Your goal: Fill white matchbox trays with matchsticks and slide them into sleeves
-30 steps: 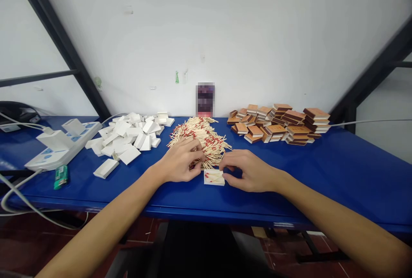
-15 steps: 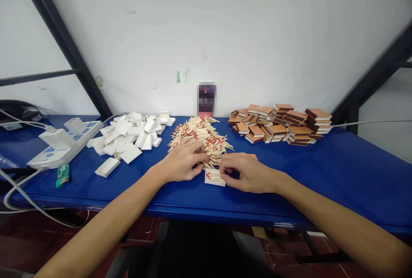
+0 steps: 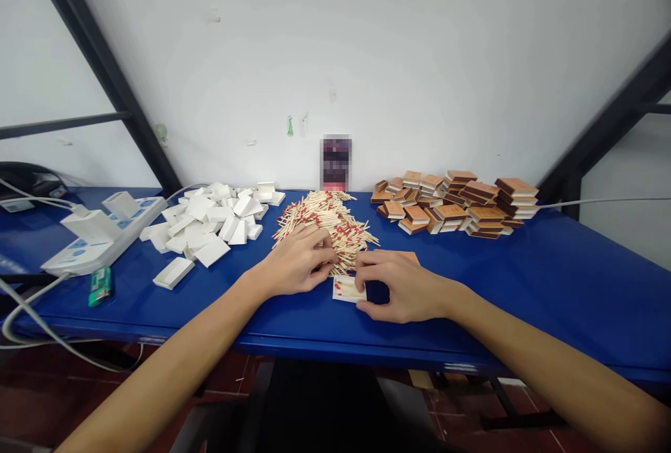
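Note:
A heap of red-tipped matches (image 3: 328,224) lies in the middle of the blue table (image 3: 550,278). My left hand (image 3: 296,261) rests on the near edge of the heap, fingers curled round some matches. In front of the heap sits a small white tray (image 3: 344,289) with a few matches in it. My right hand (image 3: 401,284) grips the tray's right end between thumb and bent fingers. An orange sleeve (image 3: 406,256) peeks out just behind that hand.
A pile of empty white trays (image 3: 210,222) lies to the left, and stacked orange-brown matchboxes (image 3: 456,205) to the right. A white power strip (image 3: 99,233) with cables and a green lighter (image 3: 99,285) occupy the far left. A blurred dark box (image 3: 335,161) stands against the wall.
My right hand has shifted from pinching over the tray to gripping its right end. My left hand stays on the match heap, fingers slightly more curled.

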`<state>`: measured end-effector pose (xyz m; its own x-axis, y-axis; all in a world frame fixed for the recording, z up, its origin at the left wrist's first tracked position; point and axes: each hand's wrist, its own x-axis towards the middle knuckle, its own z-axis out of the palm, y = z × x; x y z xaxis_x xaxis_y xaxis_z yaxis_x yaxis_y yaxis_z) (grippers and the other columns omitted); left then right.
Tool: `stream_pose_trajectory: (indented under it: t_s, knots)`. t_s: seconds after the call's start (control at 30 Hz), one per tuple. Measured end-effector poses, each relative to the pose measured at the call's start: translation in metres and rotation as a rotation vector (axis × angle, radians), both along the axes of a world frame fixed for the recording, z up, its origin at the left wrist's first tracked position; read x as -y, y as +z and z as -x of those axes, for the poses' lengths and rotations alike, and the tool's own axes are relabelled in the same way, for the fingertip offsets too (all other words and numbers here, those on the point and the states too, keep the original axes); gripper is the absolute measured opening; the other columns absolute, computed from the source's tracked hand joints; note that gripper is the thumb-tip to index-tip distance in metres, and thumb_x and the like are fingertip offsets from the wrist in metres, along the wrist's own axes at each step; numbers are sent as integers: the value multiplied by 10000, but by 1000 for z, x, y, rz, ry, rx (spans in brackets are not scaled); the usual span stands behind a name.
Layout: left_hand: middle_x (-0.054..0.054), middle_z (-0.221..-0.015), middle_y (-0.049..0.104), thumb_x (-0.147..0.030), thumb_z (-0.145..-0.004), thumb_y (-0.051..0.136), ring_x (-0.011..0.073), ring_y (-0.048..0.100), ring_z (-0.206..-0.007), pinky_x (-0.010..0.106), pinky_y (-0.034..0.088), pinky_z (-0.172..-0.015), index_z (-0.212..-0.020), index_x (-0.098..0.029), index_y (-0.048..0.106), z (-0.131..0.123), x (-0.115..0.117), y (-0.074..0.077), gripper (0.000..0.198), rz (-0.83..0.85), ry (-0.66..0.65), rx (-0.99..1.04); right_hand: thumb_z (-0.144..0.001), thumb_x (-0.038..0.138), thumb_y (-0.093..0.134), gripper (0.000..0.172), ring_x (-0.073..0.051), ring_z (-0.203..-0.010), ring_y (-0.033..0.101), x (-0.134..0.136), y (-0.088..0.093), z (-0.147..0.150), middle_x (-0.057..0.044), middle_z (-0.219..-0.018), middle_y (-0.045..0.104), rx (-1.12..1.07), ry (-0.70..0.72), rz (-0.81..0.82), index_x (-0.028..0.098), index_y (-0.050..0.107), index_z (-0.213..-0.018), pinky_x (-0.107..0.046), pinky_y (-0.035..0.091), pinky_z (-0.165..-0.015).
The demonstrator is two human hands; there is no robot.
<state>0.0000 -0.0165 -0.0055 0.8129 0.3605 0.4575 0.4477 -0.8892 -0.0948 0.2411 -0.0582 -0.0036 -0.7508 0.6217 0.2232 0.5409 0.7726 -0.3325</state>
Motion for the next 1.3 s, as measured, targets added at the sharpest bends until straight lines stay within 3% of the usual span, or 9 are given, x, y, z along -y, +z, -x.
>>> stream_pose_trajectory:
  t_s: [0.33,0.57,0.7,0.8,0.97,1.17,1.3]
  knots:
    - [46,-880,590,-210,-923,546,172,516,-812,319,419,-739,-856,-184,682,-3,5,2,154,14,-21,109,-824,186,613,74,-134,-707,535,0,-5,1,-21,-838,603,-25,82,-41,183,638,-754,-283,385,-658]
    - [50,-885,595,-212,-925,543,172,527,-819,318,427,-740,-876,-178,684,-3,3,1,153,21,-27,120,-802,142,578,104,-142,-670,486,1,-9,2,-39,-795,609,-54,108,-284,180,623,-716,-294,388,-658]
    - [53,-900,599,-216,-928,539,177,532,-834,318,426,-745,-889,-180,692,-3,2,-1,162,33,-9,103,-794,139,599,84,-196,-848,532,2,-7,2,-84,-952,639,-89,135,-369,185,638,-736,-340,425,-772]
    - [50,-891,600,-227,-934,537,174,529,-824,317,424,-742,-876,-180,689,-3,3,-1,169,31,-11,110,-777,122,615,79,-223,-945,550,2,-6,1,-89,-1029,651,-89,153,-351,192,651,-787,-376,428,-840]
    - [51,-884,603,-227,-946,526,168,528,-815,316,428,-749,-872,-175,676,-3,5,0,175,32,-48,123,-760,127,627,73,-204,-881,578,1,-8,0,-84,-978,669,-98,163,-304,185,602,-795,-360,443,-812]
    - [53,-903,596,-234,-946,530,172,524,-825,315,427,-738,-888,-181,670,-3,4,0,162,23,-31,155,-807,87,556,125,-195,-877,556,3,-6,-1,-87,-1008,659,-92,123,-371,196,575,-863,-332,441,-790]
    - [53,-920,599,-218,-941,527,171,530,-836,316,436,-748,-910,-183,664,-3,2,-1,145,22,-31,145,-771,103,627,174,-182,-886,547,6,-4,0,-61,-995,613,-120,137,-150,203,550,-891,-313,454,-805]
